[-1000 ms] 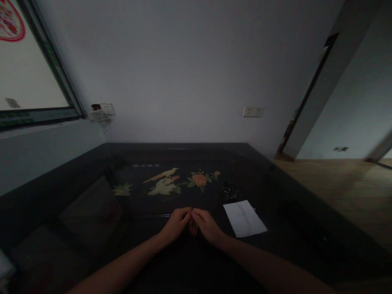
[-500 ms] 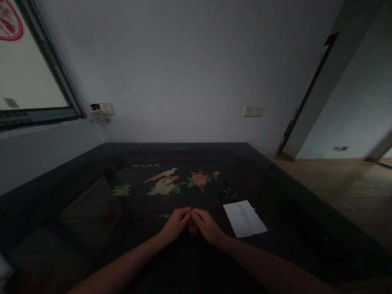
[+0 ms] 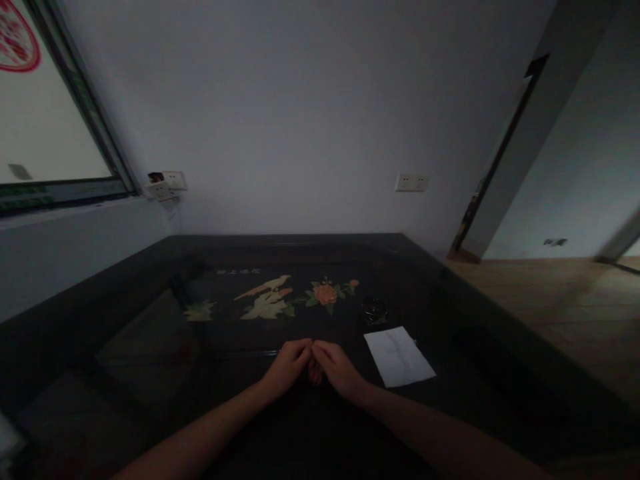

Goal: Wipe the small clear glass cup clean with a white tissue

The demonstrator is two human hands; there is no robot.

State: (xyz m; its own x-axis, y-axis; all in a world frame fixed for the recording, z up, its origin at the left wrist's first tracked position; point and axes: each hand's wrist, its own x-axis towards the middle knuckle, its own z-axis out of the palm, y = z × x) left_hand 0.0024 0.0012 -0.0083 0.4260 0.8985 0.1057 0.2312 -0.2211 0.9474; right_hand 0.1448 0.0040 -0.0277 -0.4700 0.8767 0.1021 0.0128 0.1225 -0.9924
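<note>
My left hand (image 3: 290,361) and my right hand (image 3: 340,367) rest together at the middle of the dark, glossy table (image 3: 280,239). Their thumbs and forefingers touch at the front, and the other fingers curl in between the palms. Both hands are closed; no object shows in either, though the insides of the palms are hidden. A white sheet of paper (image 3: 400,357) lies flat to the right of my right hand, apart from it. Just behind the paper sits a round, dark glassy dish (image 3: 375,311), perhaps an ashtray.
An inlaid bird (image 3: 265,287) and an orange flower (image 3: 325,293) decorate the tabletop beyond my hands. A long dark shape (image 3: 505,373) lies on the right side, hard to make out. Behind the table stands a pale wall with a socket (image 3: 411,183); a window is at left.
The view has shifted very slightly. My hands stay together in the same place, and the paper and the dish have not moved.
</note>
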